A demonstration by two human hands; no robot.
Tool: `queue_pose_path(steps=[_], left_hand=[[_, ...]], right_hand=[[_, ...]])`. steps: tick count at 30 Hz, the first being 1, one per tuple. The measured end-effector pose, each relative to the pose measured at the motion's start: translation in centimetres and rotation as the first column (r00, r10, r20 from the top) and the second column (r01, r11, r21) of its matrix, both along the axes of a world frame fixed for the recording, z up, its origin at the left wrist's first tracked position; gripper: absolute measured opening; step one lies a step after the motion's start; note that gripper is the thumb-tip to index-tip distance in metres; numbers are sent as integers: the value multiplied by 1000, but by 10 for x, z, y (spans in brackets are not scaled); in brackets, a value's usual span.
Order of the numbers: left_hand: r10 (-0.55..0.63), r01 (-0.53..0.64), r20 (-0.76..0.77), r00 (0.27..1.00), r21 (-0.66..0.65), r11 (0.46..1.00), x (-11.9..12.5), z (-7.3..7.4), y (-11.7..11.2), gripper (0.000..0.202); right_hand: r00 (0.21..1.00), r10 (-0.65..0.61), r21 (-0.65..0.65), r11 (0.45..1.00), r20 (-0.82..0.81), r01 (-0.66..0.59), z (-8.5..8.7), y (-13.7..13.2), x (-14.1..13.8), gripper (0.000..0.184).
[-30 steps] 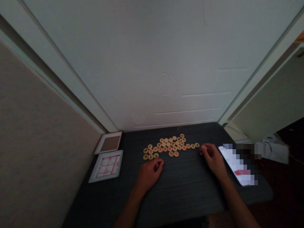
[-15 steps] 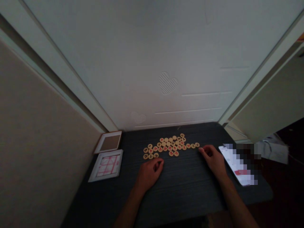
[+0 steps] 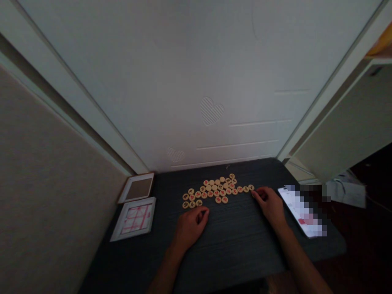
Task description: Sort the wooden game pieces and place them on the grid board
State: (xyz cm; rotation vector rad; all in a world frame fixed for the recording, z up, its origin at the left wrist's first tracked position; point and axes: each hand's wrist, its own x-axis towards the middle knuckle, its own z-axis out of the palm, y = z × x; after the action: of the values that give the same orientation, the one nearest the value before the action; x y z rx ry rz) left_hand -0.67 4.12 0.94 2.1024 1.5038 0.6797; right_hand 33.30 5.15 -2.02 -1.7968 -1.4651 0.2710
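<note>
Several round wooden game pieces [image 3: 218,188] with red or dark marks lie in a flat cluster on the dark table [image 3: 232,241]. My left hand [image 3: 190,226] rests on the table just in front of the cluster's left end, its fingers curled into a loose fist with nothing showing in it. My right hand [image 3: 269,204] lies at the right end of the row. Its fingers are curled, with the tips beside the last piece [image 3: 251,188]. Whether they cover a piece is hidden.
Two shallow framed trays stand at the table's left: one with a brown inside [image 3: 137,188] and one with a red grid [image 3: 134,216]. A phone [image 3: 301,210] lies at the right. A white panel [image 3: 211,110] closes off the back.
My right hand showed a pale piece in its fingertips a second ago; it has slid slightly left toward the row's end and the piece is out of sight. The left hand has stayed put.
</note>
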Motion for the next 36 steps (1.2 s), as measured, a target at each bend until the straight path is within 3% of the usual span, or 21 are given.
queue_pose_path(steps=[7, 11, 14, 18, 21, 24, 29, 36], left_hand=[[-5, 5, 40, 999, 6, 1000, 1, 3, -3, 24], [-5, 4, 62, 998, 30, 1000, 2, 18, 0, 26], [-17, 15, 34, 999, 67, 998, 2, 35, 23, 28], [-48, 55, -102, 994, 68, 996, 1, 48, 80, 33], [-75, 79, -169, 983, 18, 997, 1, 42, 119, 31], [-95, 94, -202, 975, -14, 995, 4, 31, 142, 32], [-65, 63, -229, 971, -16, 998, 4, 18, 157, 31], [-42, 46, -205, 978, 16, 999, -3, 13, 162, 37]], right_hand=[[1000, 19, -4, 1000, 24, -19, 3, 0, -2, 43], [1000, 1, 3, 1000, 29, -1, 5, -2, -2, 42], [1000, 8, 5, 1000, 12, -8, 5, -3, -2, 40], [1000, 3, 14, 1000, -6, -3, 4, -3, -2, 37], [1000, 5, 19, 1000, -22, -5, 2, -2, -2, 34], [999, 19, 27, 999, -40, -18, 0, -3, -2, 32], [997, 55, 61, 997, -55, -52, -3, -2, -3, 28], [996, 57, 73, 996, -64, -52, -2, -2, -4, 25]])
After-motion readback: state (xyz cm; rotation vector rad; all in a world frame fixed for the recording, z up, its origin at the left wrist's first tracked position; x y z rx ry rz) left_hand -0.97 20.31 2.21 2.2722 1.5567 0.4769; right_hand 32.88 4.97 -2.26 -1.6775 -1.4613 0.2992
